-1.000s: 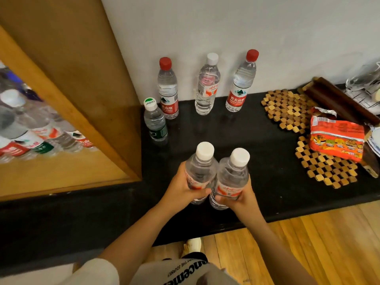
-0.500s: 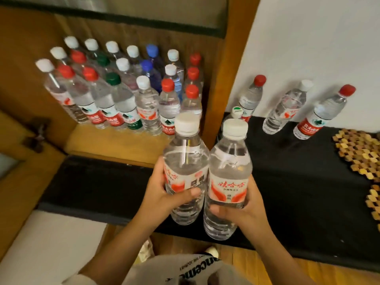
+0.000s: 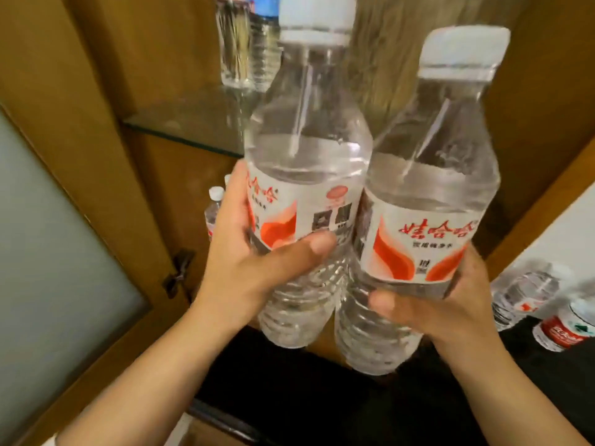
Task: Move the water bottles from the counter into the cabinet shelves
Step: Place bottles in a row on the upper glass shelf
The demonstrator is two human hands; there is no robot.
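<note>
Door (image 3: pixel 54 252) of the cabinet at far left, glass shelf (image 3: pixel 186 123) beside it. Left hand (image 3: pixel 248 262) grips one bottle (image 3: pixel 306 162), right hand (image 3: pixel 450 304) another (image 3: pixel 428 188) — both upright, touching, raised before the shelf. Counter (image 3: pixel 563 375) bottles at right.

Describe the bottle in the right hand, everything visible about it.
The right-hand bottle is clear ribbed plastic with a white screw cap, nearly full of water, wearing a white label with red flame shapes and red characters. It is held roughly upright, tilted slightly right, in front of the open wooden cabinet. The right hand grips its lower half, thumb across the front, and its side touches the other held bottle.
</note>
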